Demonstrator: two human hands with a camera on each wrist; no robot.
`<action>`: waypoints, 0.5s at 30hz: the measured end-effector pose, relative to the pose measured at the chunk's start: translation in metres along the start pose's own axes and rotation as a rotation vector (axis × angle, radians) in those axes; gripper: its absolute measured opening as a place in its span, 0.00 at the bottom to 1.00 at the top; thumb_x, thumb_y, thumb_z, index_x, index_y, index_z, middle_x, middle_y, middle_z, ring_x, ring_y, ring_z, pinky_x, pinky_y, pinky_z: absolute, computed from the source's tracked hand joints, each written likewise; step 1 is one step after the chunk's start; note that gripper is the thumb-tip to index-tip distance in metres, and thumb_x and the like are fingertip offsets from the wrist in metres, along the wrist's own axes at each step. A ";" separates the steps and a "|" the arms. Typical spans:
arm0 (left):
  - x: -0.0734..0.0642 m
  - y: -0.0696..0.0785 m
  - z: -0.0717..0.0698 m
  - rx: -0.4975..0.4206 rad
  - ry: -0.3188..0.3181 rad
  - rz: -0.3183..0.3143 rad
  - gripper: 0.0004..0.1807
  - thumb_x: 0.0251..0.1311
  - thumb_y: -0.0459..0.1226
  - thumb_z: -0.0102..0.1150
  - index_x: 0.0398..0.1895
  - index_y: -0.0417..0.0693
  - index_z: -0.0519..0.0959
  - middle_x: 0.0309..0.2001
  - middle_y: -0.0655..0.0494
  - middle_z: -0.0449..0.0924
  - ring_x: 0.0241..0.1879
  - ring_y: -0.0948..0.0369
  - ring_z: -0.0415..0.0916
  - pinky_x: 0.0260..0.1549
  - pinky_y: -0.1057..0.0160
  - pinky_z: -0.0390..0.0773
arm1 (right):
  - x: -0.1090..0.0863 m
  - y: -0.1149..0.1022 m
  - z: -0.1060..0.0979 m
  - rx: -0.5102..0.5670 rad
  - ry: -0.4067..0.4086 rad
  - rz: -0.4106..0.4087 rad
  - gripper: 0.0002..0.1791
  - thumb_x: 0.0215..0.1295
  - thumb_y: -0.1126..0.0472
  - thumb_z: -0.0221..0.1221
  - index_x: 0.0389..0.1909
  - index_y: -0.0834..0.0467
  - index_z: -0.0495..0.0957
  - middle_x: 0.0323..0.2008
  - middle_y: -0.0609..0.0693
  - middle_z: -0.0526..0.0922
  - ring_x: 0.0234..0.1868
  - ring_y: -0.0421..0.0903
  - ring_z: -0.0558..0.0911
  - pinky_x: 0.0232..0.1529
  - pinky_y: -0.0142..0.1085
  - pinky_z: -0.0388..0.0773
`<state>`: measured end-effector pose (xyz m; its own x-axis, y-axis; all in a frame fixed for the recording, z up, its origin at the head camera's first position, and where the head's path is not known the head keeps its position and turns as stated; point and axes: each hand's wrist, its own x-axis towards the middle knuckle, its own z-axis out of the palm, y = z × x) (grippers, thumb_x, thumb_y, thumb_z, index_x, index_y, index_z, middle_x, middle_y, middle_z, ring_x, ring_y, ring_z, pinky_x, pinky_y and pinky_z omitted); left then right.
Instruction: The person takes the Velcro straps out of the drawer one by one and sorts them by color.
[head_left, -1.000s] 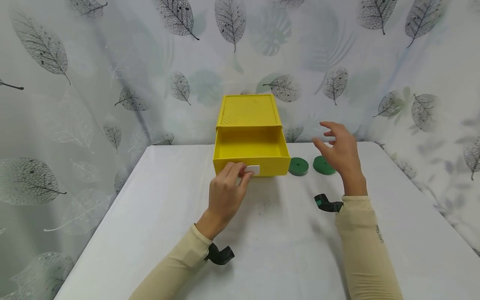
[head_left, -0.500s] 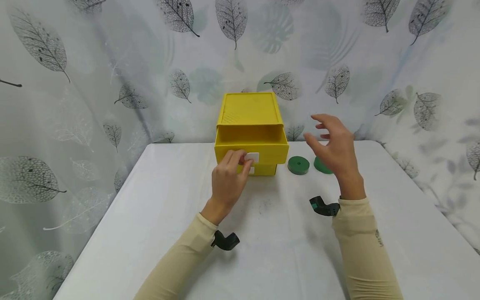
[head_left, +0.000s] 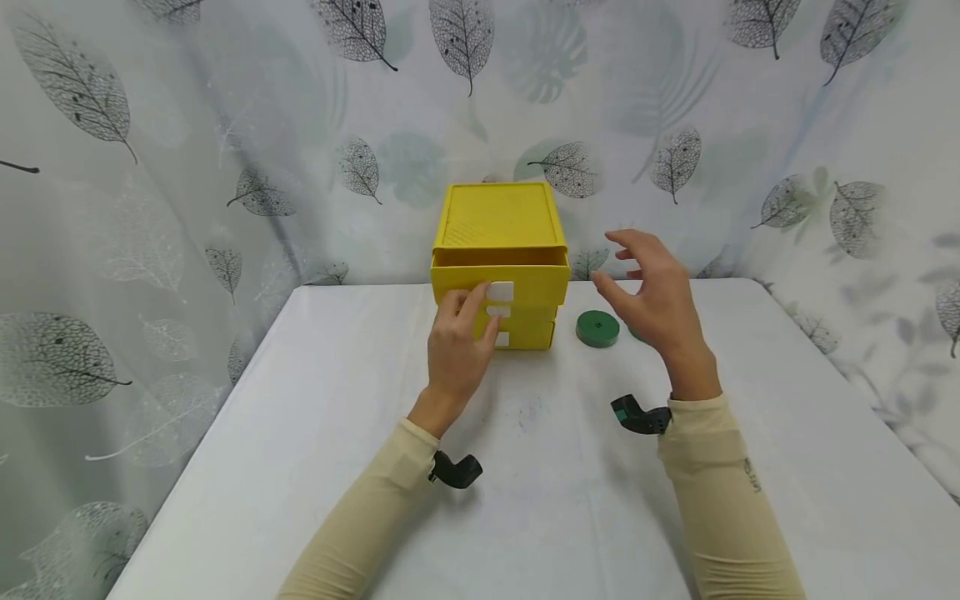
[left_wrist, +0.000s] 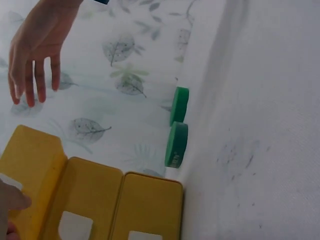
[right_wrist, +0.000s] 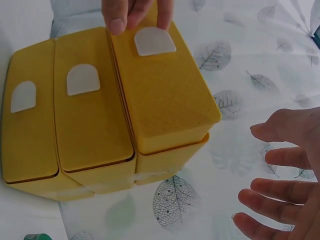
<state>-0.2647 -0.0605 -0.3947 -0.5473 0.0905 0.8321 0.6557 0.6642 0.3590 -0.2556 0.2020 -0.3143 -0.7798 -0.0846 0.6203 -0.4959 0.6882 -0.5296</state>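
Note:
A small yellow cabinet [head_left: 498,215] holds three stacked drawers with white tabs. Its top drawer [head_left: 461,275] juts out partway, and the lower two sit flush or nearly so. My left hand [head_left: 459,350] touches the top drawer's front, fingertips at the edge of the white tab [head_left: 500,291]; in the right wrist view that tab [right_wrist: 155,41] shows uncovered below the fingers. My right hand [head_left: 654,296] hovers to the cabinet's right, fingers spread and relaxed, with nothing in it. In the left wrist view this right hand [left_wrist: 42,45] hangs well apart from the drawers.
Two round green discs stand on the white table [head_left: 360,392] right of the cabinet; the nearer disc [head_left: 597,329] shows fully, and the other disc [left_wrist: 179,106] is mostly behind my right hand in the head view. A leaf-patterned curtain [head_left: 300,142] closes off the back.
The top drawer has slid far into the cabinet under my left hand, uncovering the lower drawers. My left fingers have come off their pinch on the tab. My right hand has drifted left.

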 end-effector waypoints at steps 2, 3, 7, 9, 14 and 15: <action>-0.002 -0.004 0.005 0.025 -0.032 -0.015 0.30 0.61 0.31 0.73 0.66 0.38 0.75 0.49 0.42 0.76 0.47 0.49 0.76 0.49 0.55 0.81 | 0.000 0.000 0.001 0.004 -0.007 0.001 0.31 0.68 0.63 0.67 0.71 0.61 0.73 0.69 0.57 0.73 0.60 0.59 0.77 0.56 0.59 0.79; -0.004 -0.005 0.007 0.037 -0.046 -0.019 0.31 0.60 0.31 0.73 0.66 0.37 0.74 0.51 0.41 0.75 0.49 0.49 0.76 0.52 0.55 0.80 | -0.001 0.000 0.001 0.006 -0.011 0.001 0.31 0.68 0.63 0.67 0.71 0.61 0.73 0.69 0.57 0.73 0.60 0.59 0.77 0.56 0.59 0.79; -0.006 -0.010 0.015 0.068 -0.076 -0.015 0.31 0.60 0.32 0.73 0.63 0.32 0.71 0.56 0.40 0.75 0.58 0.47 0.74 0.60 0.54 0.75 | -0.001 0.000 0.001 0.006 -0.016 -0.003 0.31 0.68 0.63 0.68 0.71 0.60 0.73 0.69 0.58 0.73 0.59 0.59 0.77 0.56 0.60 0.79; -0.007 -0.012 0.017 0.084 -0.085 -0.007 0.30 0.59 0.32 0.73 0.62 0.31 0.71 0.58 0.39 0.75 0.60 0.46 0.73 0.63 0.53 0.73 | 0.000 0.000 0.002 0.004 -0.014 -0.010 0.31 0.68 0.63 0.68 0.70 0.60 0.73 0.69 0.57 0.73 0.59 0.58 0.77 0.55 0.60 0.79; -0.011 -0.017 0.024 0.116 -0.134 0.010 0.31 0.56 0.30 0.74 0.62 0.30 0.73 0.63 0.38 0.72 0.63 0.44 0.70 0.66 0.52 0.69 | 0.001 0.001 0.004 0.008 -0.009 -0.045 0.31 0.67 0.62 0.69 0.69 0.61 0.74 0.67 0.58 0.75 0.58 0.58 0.78 0.55 0.58 0.79; -0.012 -0.018 0.026 0.124 -0.149 0.011 0.31 0.55 0.30 0.74 0.62 0.30 0.74 0.64 0.38 0.71 0.64 0.44 0.69 0.66 0.51 0.68 | 0.001 0.002 0.005 0.007 -0.009 -0.051 0.31 0.67 0.61 0.69 0.69 0.62 0.74 0.67 0.58 0.75 0.58 0.58 0.78 0.55 0.58 0.78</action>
<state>-0.2836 -0.0543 -0.4216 -0.6175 0.2005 0.7606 0.5978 0.7481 0.2880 -0.2589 0.1997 -0.3172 -0.7569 -0.1263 0.6412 -0.5378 0.6777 -0.5015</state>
